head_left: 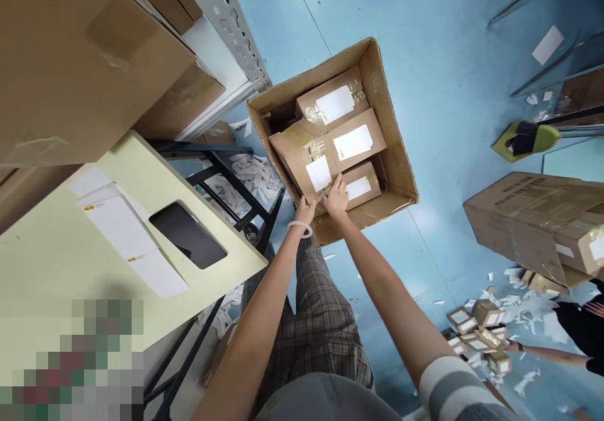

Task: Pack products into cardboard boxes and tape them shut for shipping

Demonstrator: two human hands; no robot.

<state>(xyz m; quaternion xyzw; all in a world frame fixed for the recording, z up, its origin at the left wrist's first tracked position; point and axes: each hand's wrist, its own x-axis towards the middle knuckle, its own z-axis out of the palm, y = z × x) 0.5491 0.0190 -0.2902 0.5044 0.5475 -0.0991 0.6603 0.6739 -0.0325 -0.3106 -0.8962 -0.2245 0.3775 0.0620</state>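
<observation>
A large open cardboard carton (395,133) stands on the floor in front of me, with several smaller taped boxes inside. Both my hands reach in at its near edge. At the near end of the left-hand small cardboard box (295,157), which has a white label, my left hand (306,210) has its fingers closed on the edge. My right hand (336,196) grips the same end from the right, its thumb side close to my left hand. Beside my right fingers lies another labelled box (361,185). Two more labelled boxes (353,143) sit farther back. The fingertips are partly hidden.
To the left, a cream table (245,257) bears a black phone (187,235), label sheets (136,245) and big cartons (94,62). A metal rack post (231,24) rises behind. Rightward are a carton (514,219), small boxes, paper scraps and another person's arm (552,355).
</observation>
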